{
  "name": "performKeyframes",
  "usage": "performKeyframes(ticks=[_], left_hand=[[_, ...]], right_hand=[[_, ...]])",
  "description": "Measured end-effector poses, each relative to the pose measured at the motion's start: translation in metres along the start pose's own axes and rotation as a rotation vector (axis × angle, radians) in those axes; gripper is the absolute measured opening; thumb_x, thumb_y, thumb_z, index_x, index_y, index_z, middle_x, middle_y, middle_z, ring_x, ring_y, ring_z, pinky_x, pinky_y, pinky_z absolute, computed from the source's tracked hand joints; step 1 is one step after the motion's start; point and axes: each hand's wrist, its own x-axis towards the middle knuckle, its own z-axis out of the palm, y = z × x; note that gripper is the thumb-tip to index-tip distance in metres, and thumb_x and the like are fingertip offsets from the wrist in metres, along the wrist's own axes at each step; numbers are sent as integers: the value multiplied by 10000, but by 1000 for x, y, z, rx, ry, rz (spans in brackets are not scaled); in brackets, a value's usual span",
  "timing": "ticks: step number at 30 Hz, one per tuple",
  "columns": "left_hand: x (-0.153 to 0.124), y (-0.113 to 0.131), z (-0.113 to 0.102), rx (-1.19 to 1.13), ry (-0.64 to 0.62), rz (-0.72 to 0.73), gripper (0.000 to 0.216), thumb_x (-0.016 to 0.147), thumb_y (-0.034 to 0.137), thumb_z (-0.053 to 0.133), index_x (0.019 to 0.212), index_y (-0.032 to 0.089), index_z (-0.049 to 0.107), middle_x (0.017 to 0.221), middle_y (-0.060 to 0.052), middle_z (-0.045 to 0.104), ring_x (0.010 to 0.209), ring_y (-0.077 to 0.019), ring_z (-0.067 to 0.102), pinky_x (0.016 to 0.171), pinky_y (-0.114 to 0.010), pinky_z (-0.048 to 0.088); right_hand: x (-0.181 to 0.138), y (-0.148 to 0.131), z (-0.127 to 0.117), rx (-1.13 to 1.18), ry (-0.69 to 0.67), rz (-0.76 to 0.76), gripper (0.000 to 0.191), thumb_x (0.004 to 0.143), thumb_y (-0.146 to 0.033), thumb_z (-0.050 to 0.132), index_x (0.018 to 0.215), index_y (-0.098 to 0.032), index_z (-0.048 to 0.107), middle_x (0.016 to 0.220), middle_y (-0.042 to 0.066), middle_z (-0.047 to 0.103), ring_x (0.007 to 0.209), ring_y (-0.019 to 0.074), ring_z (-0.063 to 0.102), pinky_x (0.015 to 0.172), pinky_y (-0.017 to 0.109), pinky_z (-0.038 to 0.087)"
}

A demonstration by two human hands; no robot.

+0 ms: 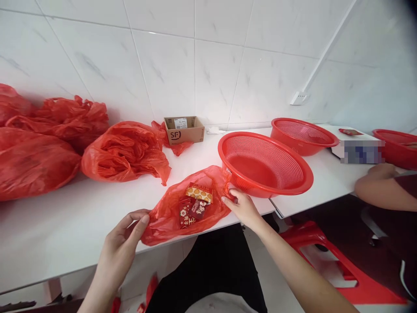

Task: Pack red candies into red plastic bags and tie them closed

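A red plastic bag (208, 221) lies spread at the table's front edge, its mouth pulled wide between my hands. Several red envelopes (185, 213) rest in it, one with a yellow patterned band. My left hand (125, 234) pinches the bag's left edge between thumb and fingers. On the other side, my right hand (243, 206) grips the bag's gathered right edge, close to the front of a red perforated basin (263, 167). No envelopes show inside that basin.
Full red plastic bags (35, 156) and a crumpled one (124, 152) cover the left. Behind stands a small cardboard box (184, 130). Further right are a second basin (302, 134), a third basin (397, 148) and another person's arm (384, 189). A red stool (339, 261) stands below.
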Motion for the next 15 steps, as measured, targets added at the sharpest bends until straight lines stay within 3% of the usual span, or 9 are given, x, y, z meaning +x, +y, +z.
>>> performKeyframes(ticks=[4,8,10,13,15], left_hand=[[17,20,-13,-15,53,91,343,796,559,622,813,217,607,667,23,589,584,-133,507,518,-227,414],[48,68,-25,-77,198,247,260,852,435,622,820,180,580,675,50,564,583,-78,469,532,-177,381],[61,96,-28,-149,255,325,269,852,416,631,888,152,593,693,53,564,597,-69,496,594,-190,432],[67,128,-29,-137,359,434,356,835,432,649,979,108,621,725,38,592,642,-77,548,657,-226,475],[65,143,-27,-19,383,443,358,825,424,656,955,90,649,707,27,608,631,-75,553,622,-209,454]], right_hand=[[0,-37,-20,23,109,-130,334,920,-462,461,705,-208,494,666,-7,537,619,151,515,592,261,416],[12,-85,-66,64,207,-272,321,937,-453,452,795,-201,591,763,24,620,739,170,583,675,275,451],[22,-103,-90,128,268,-326,296,936,-422,466,804,-205,618,820,30,644,800,172,606,724,283,470],[34,-121,-113,305,414,-373,260,933,-398,471,805,-220,611,841,21,640,791,158,610,671,271,494],[38,-129,-119,346,358,-364,229,922,-393,494,823,-220,606,838,17,634,769,151,608,621,257,499]])
